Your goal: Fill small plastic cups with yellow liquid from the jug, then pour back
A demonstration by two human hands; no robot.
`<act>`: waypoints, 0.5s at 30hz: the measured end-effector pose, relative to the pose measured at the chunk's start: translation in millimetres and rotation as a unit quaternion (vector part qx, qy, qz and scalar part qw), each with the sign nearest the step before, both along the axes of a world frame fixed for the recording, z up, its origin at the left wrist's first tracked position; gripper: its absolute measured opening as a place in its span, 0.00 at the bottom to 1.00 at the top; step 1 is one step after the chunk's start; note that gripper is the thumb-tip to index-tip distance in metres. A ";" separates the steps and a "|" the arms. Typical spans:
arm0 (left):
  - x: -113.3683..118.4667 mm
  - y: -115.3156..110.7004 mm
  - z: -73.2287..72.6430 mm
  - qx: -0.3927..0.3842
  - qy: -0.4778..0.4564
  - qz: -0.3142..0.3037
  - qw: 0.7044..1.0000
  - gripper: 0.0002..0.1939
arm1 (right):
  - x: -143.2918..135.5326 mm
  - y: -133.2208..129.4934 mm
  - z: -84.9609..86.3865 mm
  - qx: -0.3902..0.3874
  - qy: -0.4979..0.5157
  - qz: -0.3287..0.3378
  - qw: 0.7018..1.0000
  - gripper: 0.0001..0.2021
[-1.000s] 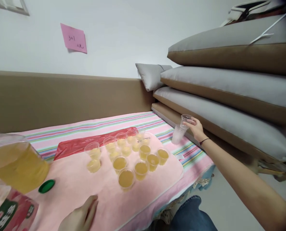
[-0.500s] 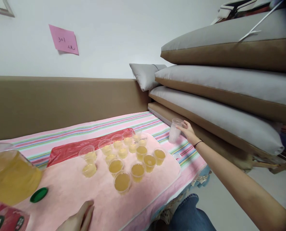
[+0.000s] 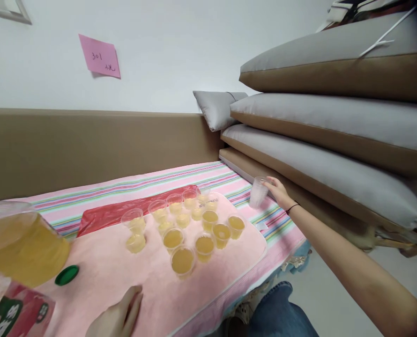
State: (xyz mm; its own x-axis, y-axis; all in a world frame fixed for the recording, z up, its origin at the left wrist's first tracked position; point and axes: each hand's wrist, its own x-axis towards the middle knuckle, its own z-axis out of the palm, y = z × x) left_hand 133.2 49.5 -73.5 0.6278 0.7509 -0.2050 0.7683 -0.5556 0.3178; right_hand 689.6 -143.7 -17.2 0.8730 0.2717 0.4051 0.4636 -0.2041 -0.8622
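Observation:
My right hand point(image 3: 278, 193) reaches to the far right of the table. Its fingers grip the rim of a stack of clear plastic cups point(image 3: 258, 194), which leans a little over the striped cloth. Near the front edge my left hand point(image 3: 115, 314) rests on the pink mat, fingers extended and holding nothing. Several plastic cups of yellow drink point(image 3: 182, 262) stand grouped between my two hands. At the left is a big clear jug of yellow liquid point(image 3: 26, 248), partly out of frame. A green cap point(image 3: 67, 275) lies beside it.
A red-and-green printed package point(image 3: 22, 309) sits at the lower left. Behind the cups lies a red plastic sheet point(image 3: 113, 217). Large grey and brown cushions point(image 3: 321, 150) are stacked along the right side. A brown padded board point(image 3: 99, 150) runs along the back.
The view has shifted slightly, moving everything a little to the right in the picture. The cup stack in my right hand is tilted somewhat more. My left hand stays on the mat.

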 end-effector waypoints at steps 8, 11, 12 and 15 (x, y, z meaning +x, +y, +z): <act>3.5 -8.3 8.4 0.017 0.019 0.001 1.000 0.22 | -47.2 26.6 51.6 -0.080 -0.153 0.112 0.979 0.24; 2.6 -9.4 8.1 0.016 0.016 -0.003 1.000 0.22 | -66.8 55.3 41.7 -0.131 -0.136 0.242 0.952 0.22; 2.0 -10.0 8.0 0.015 0.012 -0.005 1.000 0.22 | -72.3 64.7 33.1 -0.146 -0.118 0.279 0.942 0.23; 0.1 -12.3 8.0 0.011 0.003 -0.004 1.000 0.22 | -86.3 88.2 0.5 -0.172 -0.047 0.351 0.919 0.28</act>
